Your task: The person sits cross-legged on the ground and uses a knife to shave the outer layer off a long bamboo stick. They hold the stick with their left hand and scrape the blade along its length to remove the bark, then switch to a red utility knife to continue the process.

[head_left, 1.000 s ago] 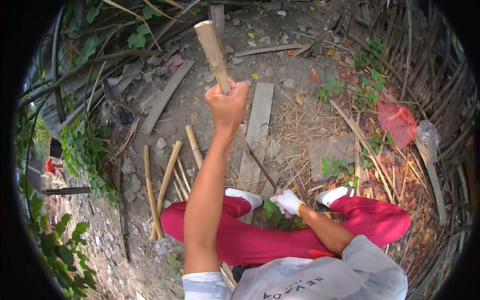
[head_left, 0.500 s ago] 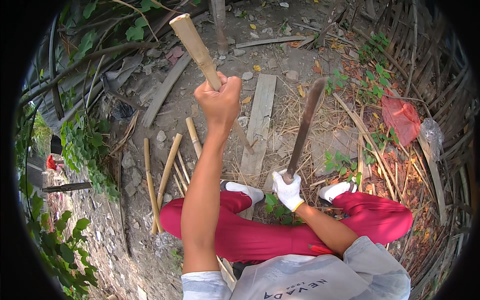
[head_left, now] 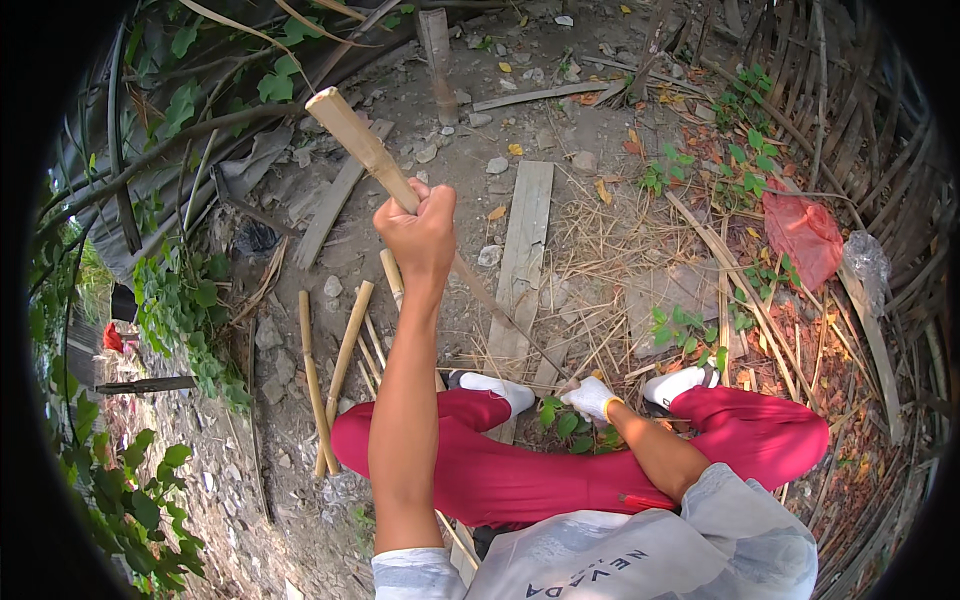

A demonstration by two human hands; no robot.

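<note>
Bare and closed, my left hand (head_left: 415, 232) grips a bamboo stick (head_left: 350, 135) whose thick cut end points up and to the far left. Its thinner lower part slants down to the right, behind the fist. My right hand (head_left: 590, 398), in a white glove with a yellow cuff, is low between my feet, closed on a machete (head_left: 540, 352). The blade looks narrow and blurred, slanting up-left toward the stick's lower part. Where the two meet, if they touch, I cannot make out. The machete's handle is hidden in the glove.
Several bamboo sticks (head_left: 345, 350) lean by my left knee. A flat wooden board (head_left: 522, 255) lies ahead, with dry straw (head_left: 605, 240) beside it. To the right are a red plastic bag (head_left: 803, 235) and a clear plastic bag (head_left: 868, 265). A wooden post (head_left: 437, 65) stands at the far side.
The machete has swung down and left from its raised position. My left fist and the bamboo stick have shifted left and slightly nearer, and the right hand is a little lower.
</note>
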